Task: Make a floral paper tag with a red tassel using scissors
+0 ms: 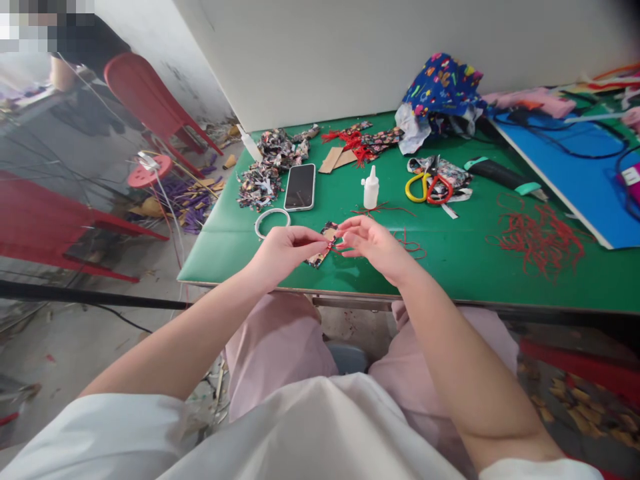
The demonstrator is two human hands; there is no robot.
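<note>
Scrap-littered floor (60, 373). Green-covered table (465, 267). Red plastic chair (143, 90), left of the table. Tangle of red cord (543, 240), on the table's right side. Left hand (290, 250), thumb and forefinger pinched on a fine cord (331, 245); right hand (375, 250), fingers bent beside it, grip not tellable. Yellow-and-red-handled scissors (426, 188), beyond. Floral-fabric strip (317, 258), beneath the hands near the front edge. Likely risk: the fine cord slipping loose, should the pinch slacken.

With pale pink trousers (283, 347) goes a loose white top (310, 433) with short sleeves (115, 427); the hands (287, 253) are bare.
</note>
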